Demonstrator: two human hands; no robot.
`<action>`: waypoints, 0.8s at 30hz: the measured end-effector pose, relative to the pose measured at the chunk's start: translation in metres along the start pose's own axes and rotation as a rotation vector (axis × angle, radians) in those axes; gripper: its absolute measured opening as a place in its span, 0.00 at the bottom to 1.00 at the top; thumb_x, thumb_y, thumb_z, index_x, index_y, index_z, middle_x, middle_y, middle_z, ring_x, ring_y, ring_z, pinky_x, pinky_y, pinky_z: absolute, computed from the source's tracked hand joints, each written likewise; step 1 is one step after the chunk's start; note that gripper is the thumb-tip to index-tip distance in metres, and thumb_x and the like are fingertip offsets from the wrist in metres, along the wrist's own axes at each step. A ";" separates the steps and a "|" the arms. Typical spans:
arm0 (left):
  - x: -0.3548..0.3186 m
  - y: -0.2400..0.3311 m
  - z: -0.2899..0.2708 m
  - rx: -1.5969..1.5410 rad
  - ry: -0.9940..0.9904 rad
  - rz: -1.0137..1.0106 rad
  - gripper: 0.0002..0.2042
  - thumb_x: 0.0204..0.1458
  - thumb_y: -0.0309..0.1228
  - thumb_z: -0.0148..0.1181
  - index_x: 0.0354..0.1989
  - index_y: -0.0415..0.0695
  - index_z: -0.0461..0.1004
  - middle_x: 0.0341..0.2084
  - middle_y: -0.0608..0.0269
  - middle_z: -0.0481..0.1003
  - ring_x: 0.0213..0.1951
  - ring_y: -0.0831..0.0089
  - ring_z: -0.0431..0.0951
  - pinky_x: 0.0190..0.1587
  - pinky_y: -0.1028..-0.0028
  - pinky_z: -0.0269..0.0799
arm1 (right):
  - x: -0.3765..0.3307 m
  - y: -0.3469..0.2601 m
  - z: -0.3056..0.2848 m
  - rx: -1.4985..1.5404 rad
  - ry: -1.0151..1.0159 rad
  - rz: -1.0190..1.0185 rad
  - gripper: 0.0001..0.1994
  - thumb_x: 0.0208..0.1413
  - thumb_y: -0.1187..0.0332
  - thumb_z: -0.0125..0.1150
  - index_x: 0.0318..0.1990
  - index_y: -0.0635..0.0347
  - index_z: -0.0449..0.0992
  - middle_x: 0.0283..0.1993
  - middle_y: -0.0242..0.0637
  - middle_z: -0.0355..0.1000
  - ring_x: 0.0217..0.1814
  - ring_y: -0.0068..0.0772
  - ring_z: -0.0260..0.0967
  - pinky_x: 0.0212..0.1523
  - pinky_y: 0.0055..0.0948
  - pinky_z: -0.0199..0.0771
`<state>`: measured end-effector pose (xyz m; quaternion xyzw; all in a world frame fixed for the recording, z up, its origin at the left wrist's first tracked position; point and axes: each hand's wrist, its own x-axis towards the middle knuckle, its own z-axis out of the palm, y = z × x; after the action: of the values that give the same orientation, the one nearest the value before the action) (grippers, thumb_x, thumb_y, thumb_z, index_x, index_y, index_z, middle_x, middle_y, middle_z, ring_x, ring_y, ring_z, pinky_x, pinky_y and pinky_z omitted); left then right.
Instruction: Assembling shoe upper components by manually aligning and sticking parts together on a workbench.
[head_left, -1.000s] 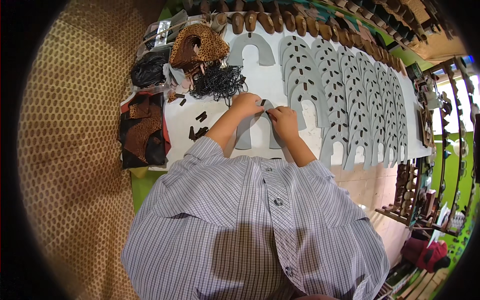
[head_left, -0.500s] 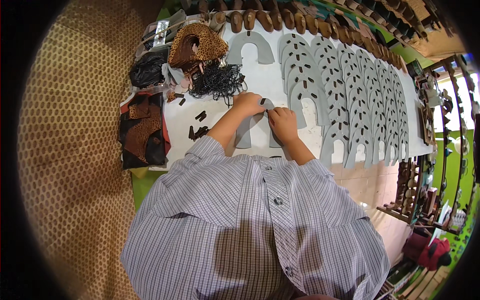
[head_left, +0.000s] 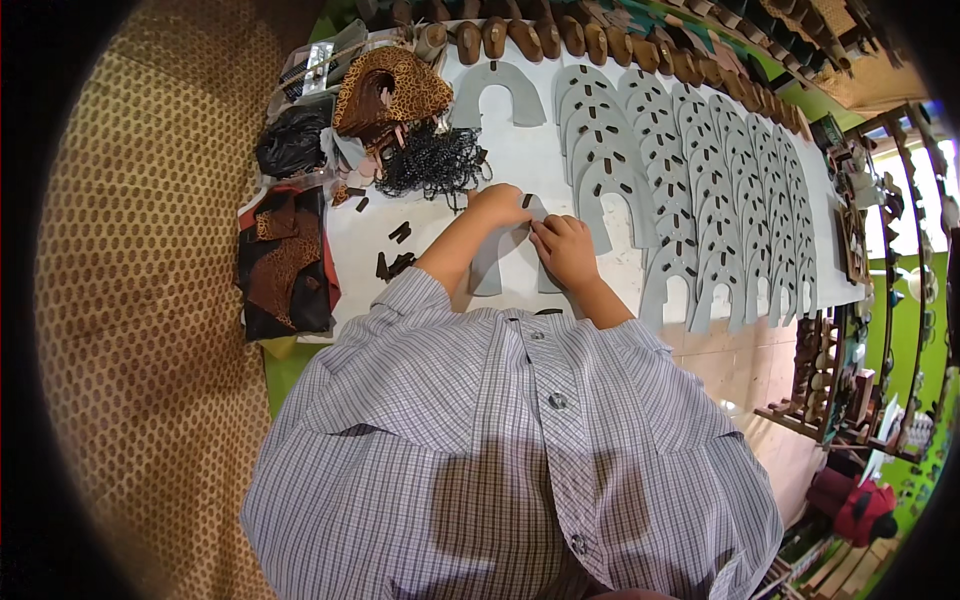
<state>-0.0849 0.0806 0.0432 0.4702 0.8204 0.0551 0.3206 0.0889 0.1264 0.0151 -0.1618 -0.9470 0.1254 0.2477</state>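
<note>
A grey U-shaped piece of sheet material [head_left: 486, 270], like a shoe upper, lies on the white table in front of me, its two legs pointing toward my body. My left hand [head_left: 496, 206] is closed at the curved top, holding its left side; the fingertips are partly hidden. A short dark strip [head_left: 527, 201] shows on the curve beside that hand. Against the right side of the same piece, my right hand [head_left: 567, 250] has its fingers bent and pressed together. Whatever lies under those fingertips is hidden.
Overlapping rows of grey U-shaped pieces [head_left: 625, 215] with dark strips cover the right side. Another piece [head_left: 497, 75] lies farther back. Loose dark strips [head_left: 393, 265], a black stringy heap [head_left: 430, 165] and leopard-print material [head_left: 400, 95] are leftward. Brown shoe lasts [head_left: 545, 40] line the far edge.
My right hand has shifted very slightly left along the grey piece. The left hand stays nearly still, and the whole view has moved a little.
</note>
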 end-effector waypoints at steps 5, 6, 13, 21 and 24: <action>0.005 0.001 -0.004 -0.052 -0.058 -0.024 0.22 0.36 0.47 0.58 0.38 0.48 0.77 0.36 0.55 0.76 0.40 0.62 0.75 0.44 0.60 0.64 | 0.000 -0.002 -0.004 0.023 -0.004 0.030 0.11 0.48 0.59 0.58 0.37 0.52 0.77 0.34 0.29 0.68 0.40 0.33 0.65 0.42 0.35 0.62; 0.005 0.001 -0.005 -0.051 -0.070 -0.034 0.21 0.36 0.47 0.57 0.38 0.48 0.78 0.36 0.54 0.77 0.39 0.61 0.76 0.43 0.61 0.66 | 0.001 -0.003 -0.004 0.023 -0.003 0.030 0.11 0.48 0.59 0.58 0.37 0.52 0.77 0.34 0.29 0.68 0.40 0.33 0.65 0.42 0.35 0.62; 0.021 -0.008 0.002 -0.152 -0.122 -0.008 0.21 0.36 0.44 0.57 0.34 0.40 0.78 0.32 0.48 0.77 0.33 0.59 0.77 0.36 0.68 0.70 | 0.002 -0.006 -0.007 -0.047 -0.053 0.043 0.12 0.49 0.58 0.57 0.37 0.52 0.77 0.33 0.29 0.67 0.40 0.32 0.65 0.43 0.36 0.62; 0.019 -0.011 0.011 -0.293 -0.042 -0.030 0.26 0.40 0.51 0.56 0.32 0.35 0.77 0.30 0.43 0.76 0.33 0.58 0.77 0.37 0.66 0.70 | -0.006 -0.009 -0.005 -0.048 -0.062 0.091 0.14 0.50 0.59 0.57 0.42 0.51 0.76 0.36 0.30 0.66 0.43 0.31 0.63 0.46 0.36 0.61; 0.015 -0.013 0.015 -0.417 0.012 -0.061 0.33 0.46 0.58 0.50 0.35 0.32 0.76 0.33 0.42 0.75 0.35 0.57 0.77 0.37 0.66 0.70 | -0.008 -0.008 -0.004 -0.036 -0.041 0.093 0.14 0.50 0.59 0.57 0.43 0.52 0.75 0.36 0.30 0.66 0.44 0.31 0.63 0.47 0.36 0.61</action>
<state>-0.0906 0.0821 0.0193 0.3682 0.8070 0.2166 0.4078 0.0954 0.1165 0.0181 -0.2077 -0.9454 0.1228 0.2190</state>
